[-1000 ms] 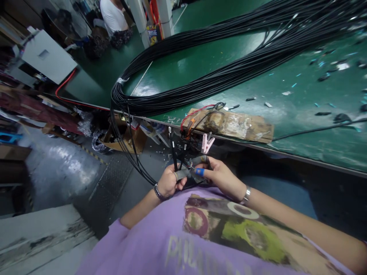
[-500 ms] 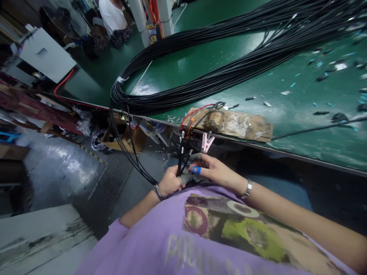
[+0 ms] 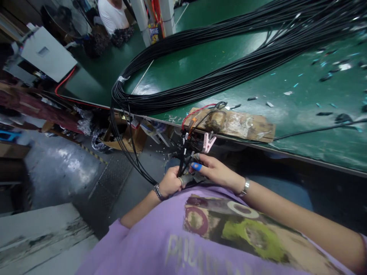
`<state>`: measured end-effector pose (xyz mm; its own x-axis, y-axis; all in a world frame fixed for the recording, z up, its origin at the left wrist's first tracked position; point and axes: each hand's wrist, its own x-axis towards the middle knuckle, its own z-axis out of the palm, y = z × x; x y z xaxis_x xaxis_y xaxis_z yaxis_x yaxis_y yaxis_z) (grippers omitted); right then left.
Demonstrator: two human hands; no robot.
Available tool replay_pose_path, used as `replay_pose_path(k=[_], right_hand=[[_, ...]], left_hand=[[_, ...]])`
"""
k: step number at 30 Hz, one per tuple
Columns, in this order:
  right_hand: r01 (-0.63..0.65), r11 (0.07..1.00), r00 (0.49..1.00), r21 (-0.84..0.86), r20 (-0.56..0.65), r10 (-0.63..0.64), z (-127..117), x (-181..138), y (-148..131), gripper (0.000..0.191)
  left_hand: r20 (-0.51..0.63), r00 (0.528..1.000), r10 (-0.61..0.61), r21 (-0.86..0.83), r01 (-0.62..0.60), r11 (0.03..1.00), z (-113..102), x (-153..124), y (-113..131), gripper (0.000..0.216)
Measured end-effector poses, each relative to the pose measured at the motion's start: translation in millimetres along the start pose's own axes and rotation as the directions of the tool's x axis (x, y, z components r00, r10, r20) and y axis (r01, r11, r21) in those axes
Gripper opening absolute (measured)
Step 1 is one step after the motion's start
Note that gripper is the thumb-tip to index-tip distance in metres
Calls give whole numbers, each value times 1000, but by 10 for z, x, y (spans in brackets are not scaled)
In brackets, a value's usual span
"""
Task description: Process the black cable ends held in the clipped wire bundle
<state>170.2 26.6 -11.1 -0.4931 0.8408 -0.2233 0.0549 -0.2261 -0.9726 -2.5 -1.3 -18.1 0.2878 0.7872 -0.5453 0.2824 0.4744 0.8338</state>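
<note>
My left hand [image 3: 169,181] is closed around a few thin black cables [image 3: 183,154] whose white-tipped ends point up toward the table edge. My right hand [image 3: 215,172], with a blue-taped fingertip, pinches the same cable ends just right of the left hand. Both hands are held close to my chest, below the green table's edge [image 3: 286,154]. The cables run down and left from my left hand to the big black cable bundle [image 3: 183,95] lying on the table. A pink clip [image 3: 208,142] and red and black wires [image 3: 197,114] hang at the edge right above my hands.
A taped cardboard pad [image 3: 237,123] lies at the table edge. Small scraps litter the green top at right, and one black cable [image 3: 315,130] crosses it. A cardboard box [image 3: 123,137] sits below the table. A person in white [image 3: 110,15] sits far back left beside a grey cabinet [image 3: 46,53].
The cable ends have been raised and brought together toward the pink clip. My right hand slid slightly up and left along them; my left hand stayed closed.
</note>
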Motion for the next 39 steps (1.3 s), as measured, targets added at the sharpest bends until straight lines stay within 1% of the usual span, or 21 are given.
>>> replay_pose_path(k=[2, 3, 5, 6, 8, 9, 11, 13, 16, 20, 23, 25, 27, 28, 30, 32, 34, 37, 39], right_hand=[[-54, 992, 999, 116, 10, 53, 16, -7, 2, 35], [-83, 979, 996, 185, -9, 86, 21, -10, 12, 35], [-123, 948, 983, 293, -92, 156, 21, -10, 46, 35], [-137, 942, 972, 306, -142, 188, 15, -10, 65, 35], [-170, 952, 956, 256, -193, 223, -2, -10, 99, 35], [-183, 960, 957, 211, -183, 223, -10, -12, 110, 36], [-183, 974, 972, 136, -121, 200, -18, -19, 118, 36], [-167, 980, 983, 110, -64, 174, -15, -29, 109, 38], [-171, 979, 983, 113, -45, 177, -3, -42, 84, 40], [-150, 976, 987, 156, -36, 158, 0, -64, 48, 42], [-114, 976, 992, 184, -36, 122, 4, -86, 38, 42], [-91, 965, 990, 245, -81, 114, 12, -95, 50, 41], [-70, 942, 977, 327, -167, 131, 18, -97, 74, 36], [-72, 930, 967, 359, -203, 153, 21, -95, 87, 33], [-103, 916, 955, 387, -219, 200, 24, -89, 104, 29], [-141, 916, 959, 376, -177, 220, 31, -81, 98, 29], [-146, 927, 971, 345, -128, 201, 43, -66, 73, 31], [-121, 965, 985, 234, -91, 145, 62, -26, 30, 29], [-94, 985, 990, 146, -92, 108, 67, 3, 18, 25]], left_hand=[[-3, 1000, 20, 25, -20, 999, 3, 6, -21, 35], [-8, 999, 53, 42, -52, 998, 4, 8, -35, 34], [-28, 988, 154, 91, -151, 984, 4, 11, -69, 31], [-39, 978, 206, 129, -199, 971, 3, 10, -84, 30], [-44, 960, 275, 223, -259, 940, -1, 3, -104, 26], [-35, 956, 293, 272, -273, 923, -3, -2, -107, 23], [-8, 949, 315, 346, -293, 891, -8, -15, -104, 18], [9, 946, 323, 387, -301, 872, -13, -25, -98, 15], [7, 952, 306, 407, -282, 869, -20, -27, -111, 16], [-36, 960, 277, 357, -247, 901, -14, -11, -136, 21], [-75, 961, 266, 225, -243, 944, 5, 2, -102, 27], [-93, 968, 234, 118, -223, 968, 10, 5, -55, 33], [-89, 982, 165, 36, -162, 986, 1, 2, -9, 38], [-76, 989, 127, 11, -127, 992, -8, 0, 7, 40], [-40, 996, 83, -17, -84, 996, -27, -4, 21, 42], [-1, 997, 75, -19, -75, 997, -37, -5, 15, 41], [28, 997, 71, -11, -71, 997, -30, -5, 8, 40], [24, 995, 94, -18, -94, 995, 3, -7, 19, 39], [16, 992, 124, -27, -123, 992, 26, -13, 39, 39]])
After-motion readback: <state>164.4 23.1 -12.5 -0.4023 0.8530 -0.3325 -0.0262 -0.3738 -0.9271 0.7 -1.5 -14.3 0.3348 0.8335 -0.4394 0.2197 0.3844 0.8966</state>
